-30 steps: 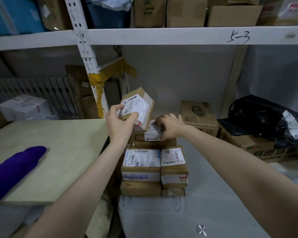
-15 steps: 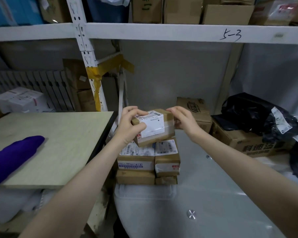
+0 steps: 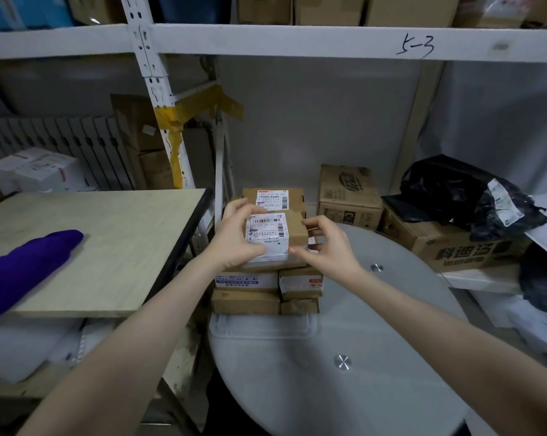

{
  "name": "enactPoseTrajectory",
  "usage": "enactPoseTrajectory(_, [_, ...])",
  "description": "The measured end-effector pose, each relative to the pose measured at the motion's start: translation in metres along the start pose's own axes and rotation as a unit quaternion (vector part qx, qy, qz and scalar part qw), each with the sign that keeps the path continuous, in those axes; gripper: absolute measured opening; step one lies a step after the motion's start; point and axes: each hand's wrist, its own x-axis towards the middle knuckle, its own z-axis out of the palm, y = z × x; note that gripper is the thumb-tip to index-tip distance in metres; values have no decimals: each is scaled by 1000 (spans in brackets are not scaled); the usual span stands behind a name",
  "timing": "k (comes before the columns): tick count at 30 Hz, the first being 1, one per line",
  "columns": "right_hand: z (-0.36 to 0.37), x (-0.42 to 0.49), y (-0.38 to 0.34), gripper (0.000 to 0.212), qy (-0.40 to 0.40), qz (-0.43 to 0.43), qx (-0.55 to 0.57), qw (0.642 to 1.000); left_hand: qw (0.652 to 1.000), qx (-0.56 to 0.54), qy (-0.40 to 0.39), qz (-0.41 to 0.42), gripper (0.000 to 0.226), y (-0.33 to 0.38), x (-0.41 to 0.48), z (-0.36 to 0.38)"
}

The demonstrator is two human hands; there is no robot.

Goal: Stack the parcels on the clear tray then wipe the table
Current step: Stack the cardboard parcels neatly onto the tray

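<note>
Brown cardboard parcel (image 3: 273, 236) with a white label sits on top of the stack (image 3: 266, 287), held from both sides. Left hand (image 3: 234, 240) grasps its left edge, fingers curled over the far side; right hand (image 3: 327, 247) pinches its right end between thumb and fingers. Stack stands on the clear tray (image 3: 262, 325) at the round glass surface's (image 3: 344, 388) edge. Purple cloth (image 3: 26, 265) lies well apart on the wooden surface (image 3: 115, 240).
</note>
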Motion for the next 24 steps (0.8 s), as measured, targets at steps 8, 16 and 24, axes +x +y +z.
enactPoseTrajectory(8, [5, 2, 2, 41, 9, -75, -63, 995, 996, 67, 54, 14, 63, -3, -3, -7])
enactPoseTrajectory(16, [3, 2, 0, 31, 15, -70, -61, 996, 993, 80, 80, 15, 36, -4, -10, -11])
enactPoseTrajectory(24, [-1, -3, -12, 13, 35, -78, -107, 991, 994, 73, 84, -4, 34, -3, -9, -14])
